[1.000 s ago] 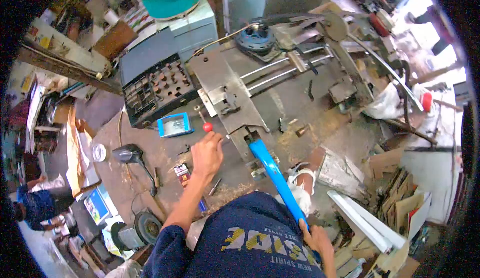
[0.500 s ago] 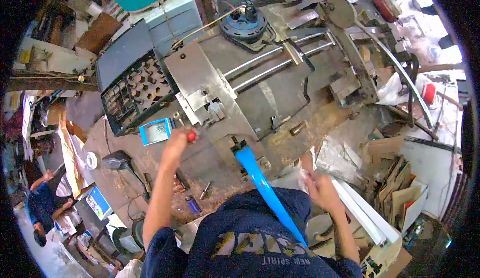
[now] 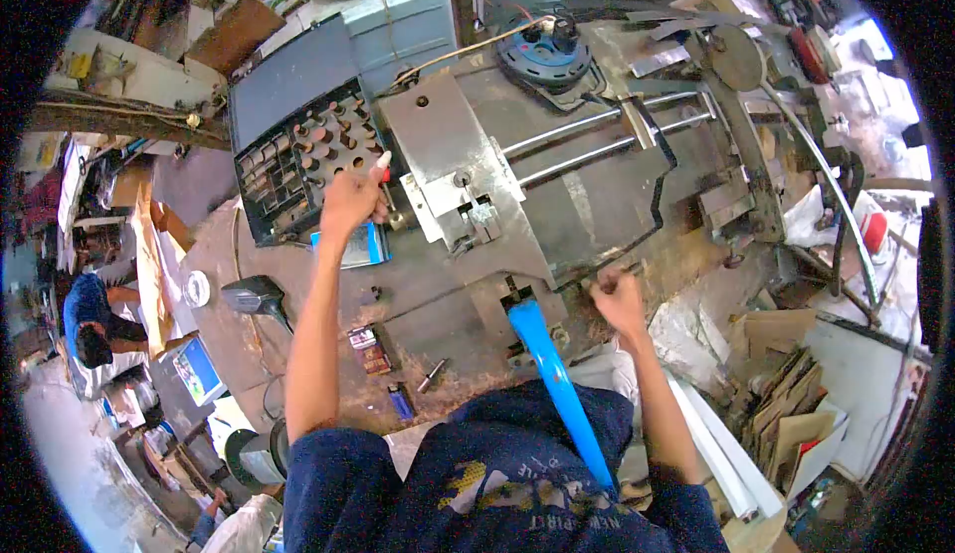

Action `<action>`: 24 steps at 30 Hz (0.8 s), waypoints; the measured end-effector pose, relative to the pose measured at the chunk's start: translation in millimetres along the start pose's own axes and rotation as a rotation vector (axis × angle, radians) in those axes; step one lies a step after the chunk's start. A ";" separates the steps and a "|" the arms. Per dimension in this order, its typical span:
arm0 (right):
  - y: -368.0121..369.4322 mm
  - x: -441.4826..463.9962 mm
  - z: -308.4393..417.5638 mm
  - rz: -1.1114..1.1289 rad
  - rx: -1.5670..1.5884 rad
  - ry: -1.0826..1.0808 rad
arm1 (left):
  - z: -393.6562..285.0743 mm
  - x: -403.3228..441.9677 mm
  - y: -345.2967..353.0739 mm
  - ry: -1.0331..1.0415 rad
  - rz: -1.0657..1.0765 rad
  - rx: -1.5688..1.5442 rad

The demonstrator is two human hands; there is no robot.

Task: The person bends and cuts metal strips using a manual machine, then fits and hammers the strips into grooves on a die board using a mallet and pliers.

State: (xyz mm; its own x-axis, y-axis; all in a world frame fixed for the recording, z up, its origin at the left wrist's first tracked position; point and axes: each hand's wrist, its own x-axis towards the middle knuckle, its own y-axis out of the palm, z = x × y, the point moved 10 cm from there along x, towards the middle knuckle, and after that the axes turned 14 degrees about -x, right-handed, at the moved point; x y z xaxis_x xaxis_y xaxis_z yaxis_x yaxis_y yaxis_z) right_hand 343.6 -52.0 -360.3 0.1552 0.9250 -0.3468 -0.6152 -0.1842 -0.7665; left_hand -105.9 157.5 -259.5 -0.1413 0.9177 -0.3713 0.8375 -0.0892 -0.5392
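My left hand (image 3: pixel 350 203) is closed around a small red thing (image 3: pixel 385 174), mostly hidden by the fingers. It hovers at the front right of an open black case (image 3: pixel 291 81) holding several short cylinders. A small blue-edged box (image 3: pixel 376 243) lies just below this hand. My right hand (image 3: pixel 619 300) is closed low over the bench, right of a long blue bar (image 3: pixel 557 384). What its fingers hold, if anything, is hidden. Between the hands sits a metal fixture (image 3: pixel 477 217) with a flat plate (image 3: pixel 435 135) and two rails.
A round black-and-blue device (image 3: pixel 544 56) stands at the back of the bench. Near my body lie a blue lighter (image 3: pixel 400 401), a small pack (image 3: pixel 370 351) and a metal pin (image 3: pixel 433 375). Cardboard pieces (image 3: pixel 781 394) lean at right. Another person (image 3: pixel 95 324) is at far left.
The view has shifted, moving the bench right and down. My left hand has gone from beside the blue-edged box up to the case. My right hand has moved forward from near my body onto the bench.
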 end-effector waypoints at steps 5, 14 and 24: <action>1.4 -97.6 70.5 0.654 1.193 0.133 | -114.7 -43.3 26.3 0.735 0.163 0.237; -83.2 28.8 282.4 0.065 -0.128 -0.257 | -184.9 -67.6 61.9 1.152 0.647 0.386; -40.2 69.7 334.8 0.098 -0.529 -0.332 | 125.7 -56.0 -22.1 0.118 0.940 0.951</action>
State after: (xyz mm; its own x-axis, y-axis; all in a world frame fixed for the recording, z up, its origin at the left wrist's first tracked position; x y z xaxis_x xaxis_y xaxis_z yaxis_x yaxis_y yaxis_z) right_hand 120.4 131.1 -172.7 -0.1834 0.9336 -0.3077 -0.1358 -0.3341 -0.9327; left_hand -182.9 59.4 -321.8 0.3673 0.3833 -0.8475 -0.1053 -0.8882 -0.4473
